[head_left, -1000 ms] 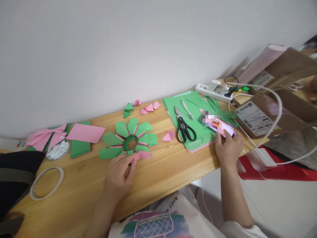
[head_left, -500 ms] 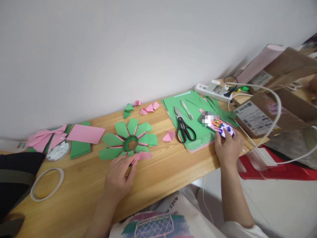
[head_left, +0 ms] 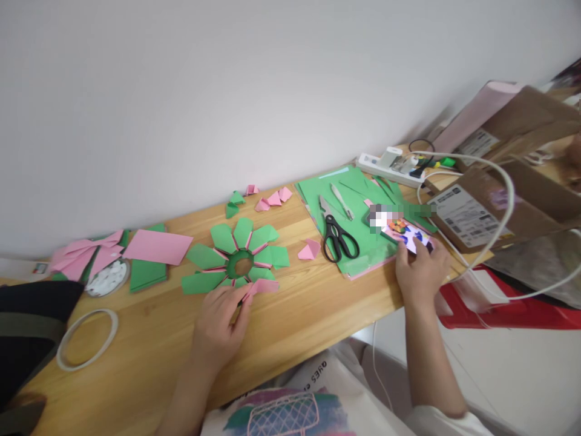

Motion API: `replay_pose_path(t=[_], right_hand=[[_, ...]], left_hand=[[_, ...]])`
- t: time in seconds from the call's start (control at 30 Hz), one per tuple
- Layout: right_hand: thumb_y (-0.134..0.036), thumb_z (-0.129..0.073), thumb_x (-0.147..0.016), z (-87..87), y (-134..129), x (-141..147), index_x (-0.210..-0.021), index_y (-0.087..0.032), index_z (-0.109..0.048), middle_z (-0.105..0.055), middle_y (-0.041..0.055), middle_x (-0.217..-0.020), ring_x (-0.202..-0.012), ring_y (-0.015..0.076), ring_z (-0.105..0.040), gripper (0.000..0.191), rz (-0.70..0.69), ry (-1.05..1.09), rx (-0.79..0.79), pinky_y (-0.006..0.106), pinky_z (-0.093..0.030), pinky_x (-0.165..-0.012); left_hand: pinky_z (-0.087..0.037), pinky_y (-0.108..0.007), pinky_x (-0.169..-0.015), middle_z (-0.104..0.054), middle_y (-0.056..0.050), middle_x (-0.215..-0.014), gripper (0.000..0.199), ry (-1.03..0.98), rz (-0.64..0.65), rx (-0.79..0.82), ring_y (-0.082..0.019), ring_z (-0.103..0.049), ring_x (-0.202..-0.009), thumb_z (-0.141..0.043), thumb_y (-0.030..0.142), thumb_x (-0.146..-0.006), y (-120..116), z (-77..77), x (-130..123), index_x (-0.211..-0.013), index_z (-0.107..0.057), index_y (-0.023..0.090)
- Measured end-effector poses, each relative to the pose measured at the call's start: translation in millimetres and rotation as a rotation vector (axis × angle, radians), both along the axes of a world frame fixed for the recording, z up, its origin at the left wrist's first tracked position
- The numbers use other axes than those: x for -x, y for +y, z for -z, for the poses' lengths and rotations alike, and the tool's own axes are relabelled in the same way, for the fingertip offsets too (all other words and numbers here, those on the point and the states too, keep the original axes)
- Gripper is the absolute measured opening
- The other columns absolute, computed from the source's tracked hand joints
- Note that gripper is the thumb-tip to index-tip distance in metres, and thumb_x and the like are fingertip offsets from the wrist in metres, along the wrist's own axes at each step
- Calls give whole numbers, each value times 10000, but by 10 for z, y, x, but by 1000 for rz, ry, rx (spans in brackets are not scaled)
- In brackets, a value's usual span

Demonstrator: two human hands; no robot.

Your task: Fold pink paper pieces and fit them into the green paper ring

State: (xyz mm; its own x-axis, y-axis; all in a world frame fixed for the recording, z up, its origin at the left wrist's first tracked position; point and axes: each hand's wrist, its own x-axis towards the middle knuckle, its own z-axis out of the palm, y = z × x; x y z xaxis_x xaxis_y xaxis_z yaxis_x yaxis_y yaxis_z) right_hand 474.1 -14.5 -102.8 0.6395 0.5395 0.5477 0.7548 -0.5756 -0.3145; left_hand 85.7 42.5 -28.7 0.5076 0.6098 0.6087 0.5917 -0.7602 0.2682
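Between its thumb and fingers, my left hand (head_left: 221, 321) pinches a folded pink paper strip (head_left: 265, 286). The strip lies against the near side of a flower-shaped ring of folded green paper (head_left: 244, 232) with pink edges inside. My right hand (head_left: 422, 272) rests with fingers apart at the near end of a phone (head_left: 410, 237), whose lit screen shows a colourful picture; part of it is blurred out. The phone lies on a stack of green paper sheets (head_left: 367, 254). Black-handled scissors (head_left: 338, 238) and a white cutter (head_left: 342, 201) lie on that stack too.
Small folded pink pieces (head_left: 273, 198) and green ones (head_left: 234, 203) sit by the wall. Pink sheets (head_left: 158, 246), a white dotted disc (head_left: 108, 278) and a tape roll (head_left: 88, 340) are at left. A power strip (head_left: 391, 167), white cable (head_left: 512, 200) and cardboard box (head_left: 472, 206) stand at right.
My right hand has shifted slightly to the right at the phone's near end. My left hand still pinches the pink strip in nearly the same place.
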Motion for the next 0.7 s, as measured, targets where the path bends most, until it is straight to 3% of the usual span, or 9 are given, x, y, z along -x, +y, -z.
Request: replay_pose_path(t=[0.27, 0.7], right_hand=[[-508, -463, -862, -77, 6, 66, -1272, -153, -636, -480, 222, -1390, -1271, 397, -426, 570, -21, 68, 164, 567, -370, -995], [-499, -443, -873, 0, 0, 27, -1205, -96, -658, -529, 242, -1308, -1203, 388, -476, 565, -28, 5, 71, 547, -370, -1001]], left_hand=[[-495, -287, -748, -705, -47, -797, 130, 32, 7, -29, -169, -622, -743, -533, 109, -913, 9, 4, -18, -1016, -601, 148], [-484, -294, -761, -706, -49, -817, 154, 13, 23, -12, -172, -616, -756, -543, 92, -903, 1, 34, -8, -1033, -599, 153]])
